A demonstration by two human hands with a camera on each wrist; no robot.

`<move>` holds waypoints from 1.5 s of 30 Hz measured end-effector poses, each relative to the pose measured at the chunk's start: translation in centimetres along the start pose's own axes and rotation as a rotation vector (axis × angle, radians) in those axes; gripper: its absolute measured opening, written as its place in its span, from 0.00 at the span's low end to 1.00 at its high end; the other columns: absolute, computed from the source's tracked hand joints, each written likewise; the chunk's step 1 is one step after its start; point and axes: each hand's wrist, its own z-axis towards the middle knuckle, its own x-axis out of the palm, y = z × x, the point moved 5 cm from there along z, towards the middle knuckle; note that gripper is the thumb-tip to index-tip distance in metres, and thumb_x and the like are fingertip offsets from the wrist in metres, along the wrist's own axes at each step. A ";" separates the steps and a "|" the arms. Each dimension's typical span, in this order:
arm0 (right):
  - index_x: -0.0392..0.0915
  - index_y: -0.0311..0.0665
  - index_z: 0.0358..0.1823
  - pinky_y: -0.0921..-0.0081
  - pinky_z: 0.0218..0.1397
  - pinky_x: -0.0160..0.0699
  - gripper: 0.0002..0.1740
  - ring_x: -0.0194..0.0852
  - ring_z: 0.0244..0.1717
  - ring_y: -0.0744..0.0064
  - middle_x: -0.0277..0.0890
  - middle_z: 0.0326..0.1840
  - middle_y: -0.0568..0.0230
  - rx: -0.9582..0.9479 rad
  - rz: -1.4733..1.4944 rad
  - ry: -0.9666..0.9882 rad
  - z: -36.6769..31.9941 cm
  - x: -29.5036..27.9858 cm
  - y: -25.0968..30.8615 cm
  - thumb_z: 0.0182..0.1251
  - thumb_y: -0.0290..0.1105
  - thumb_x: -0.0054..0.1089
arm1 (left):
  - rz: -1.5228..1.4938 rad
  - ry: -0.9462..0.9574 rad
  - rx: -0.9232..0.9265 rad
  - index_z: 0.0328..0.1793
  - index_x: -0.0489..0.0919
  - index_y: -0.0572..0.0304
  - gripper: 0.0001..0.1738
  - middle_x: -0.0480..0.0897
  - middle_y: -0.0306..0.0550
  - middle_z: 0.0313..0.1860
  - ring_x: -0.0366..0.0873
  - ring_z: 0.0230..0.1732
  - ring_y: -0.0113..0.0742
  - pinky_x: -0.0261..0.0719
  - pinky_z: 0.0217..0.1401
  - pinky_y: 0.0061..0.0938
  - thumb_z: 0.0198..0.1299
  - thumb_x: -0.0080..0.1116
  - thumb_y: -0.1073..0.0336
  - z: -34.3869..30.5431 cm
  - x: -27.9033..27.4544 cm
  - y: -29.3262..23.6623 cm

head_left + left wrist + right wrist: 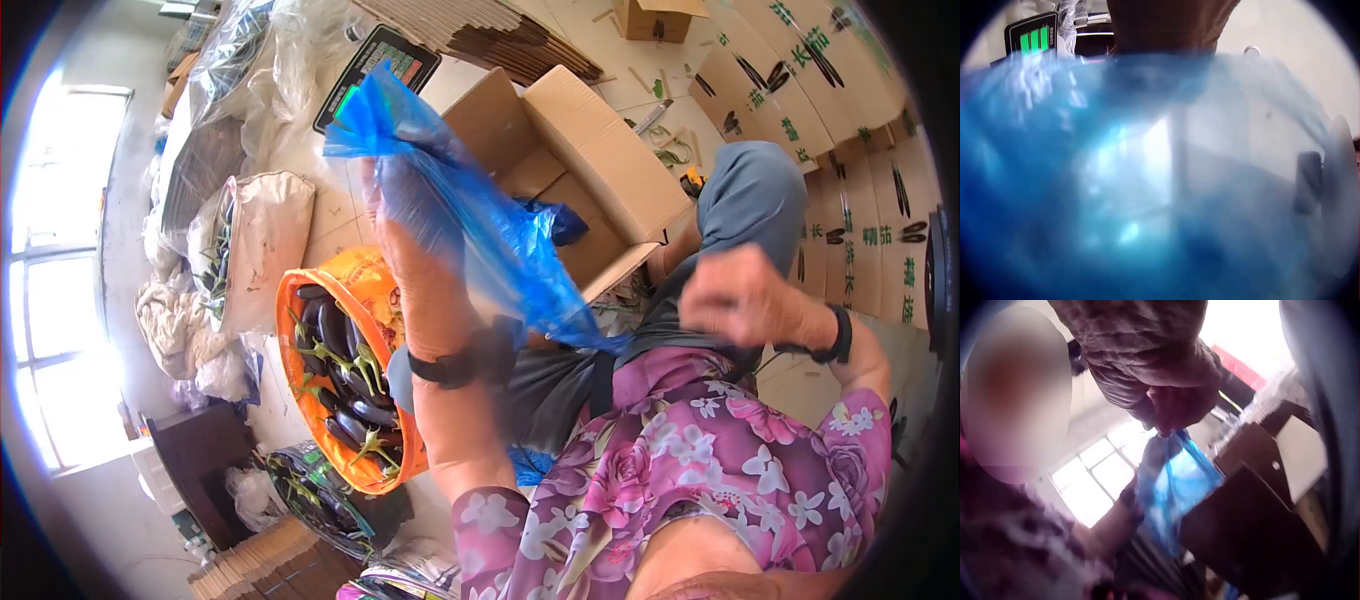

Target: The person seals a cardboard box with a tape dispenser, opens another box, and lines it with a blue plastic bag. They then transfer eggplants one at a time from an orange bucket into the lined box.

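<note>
"Beside the open carton [605,150], how does our blue bag [495,215] lie?"
"Over our left grip [412,245], left of the carton, hold unclear; its length slants past the carton toward our right grip [738,298], curled, seemingly empty, well apart."

Head view, surroundings: one window [62,290], paned, bright, at left; clear plastic sheeting [275,90], crumpled, upper left; one digital scale [408,62], dark, green display lit; flattened cardboard [490,35], stacked, top centre; one small carton [658,24], top; cardboard panels [780,95], green-printed characters, right; one beige sack [268,235], upright; pale cloth [175,320], bundled, beside the sack; cardboard sheets [275,565], stacked, lower left.
</note>
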 end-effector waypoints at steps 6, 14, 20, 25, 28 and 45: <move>0.79 0.35 0.54 0.74 0.51 0.77 0.18 0.77 0.48 0.75 0.80 0.50 0.61 0.265 0.603 -0.300 8.8 0.5 -1.4 0.67 0.37 0.67 | 0.066 -0.028 -0.083 0.57 0.78 0.58 0.12 0.81 0.39 0.44 0.78 0.43 0.26 0.79 0.47 0.22 0.70 0.58 0.66 -2.3 6.3 3.1; 0.79 0.36 0.57 0.76 0.60 0.74 0.15 0.75 0.52 0.80 0.80 0.52 0.71 0.253 0.931 -0.319 13.8 3.4 -4.0 0.73 0.31 0.60 | 0.186 -0.060 -0.180 0.66 0.73 0.63 0.27 0.79 0.46 0.57 0.75 0.58 0.36 0.73 0.63 0.33 0.75 0.48 0.47 -3.8 5.4 5.1; 0.79 0.36 0.56 0.77 0.62 0.72 0.14 0.74 0.53 0.81 0.80 0.51 0.70 0.258 0.871 -0.374 13.3 2.7 -4.0 0.72 0.30 0.61 | 0.478 -0.102 -0.157 0.70 0.67 0.64 0.30 0.77 0.48 0.59 0.73 0.60 0.34 0.71 0.64 0.31 0.71 0.57 0.51 -5.5 5.5 3.5; 0.77 0.36 0.56 0.76 0.63 0.72 0.13 0.75 0.53 0.78 0.79 0.50 0.70 0.142 1.116 -0.232 13.6 3.7 -4.4 0.73 0.28 0.57 | 0.265 -0.237 -0.208 0.52 0.81 0.60 0.08 0.83 0.36 0.38 0.77 0.38 0.22 0.76 0.41 0.17 0.70 0.60 0.67 -5.5 3.5 4.0; 0.77 0.38 0.57 0.74 0.61 0.75 0.13 0.78 0.52 0.78 0.79 0.50 0.69 0.266 1.276 -0.224 12.8 3.8 -3.9 0.73 0.29 0.57 | 0.397 -0.239 -0.129 0.49 0.82 0.58 0.07 0.83 0.37 0.39 0.78 0.39 0.22 0.77 0.43 0.18 0.69 0.61 0.66 -5.9 3.6 3.9; 0.73 0.32 0.63 0.63 0.62 0.80 0.19 0.81 0.55 0.68 0.81 0.56 0.57 0.044 1.419 -0.470 4.3 -10.1 -15.5 0.79 0.34 0.43 | 0.102 -0.396 -0.141 0.56 0.74 0.63 0.11 0.82 0.51 0.53 0.82 0.54 0.43 0.83 0.58 0.44 0.76 0.42 0.67 -4.3 -13.3 -8.7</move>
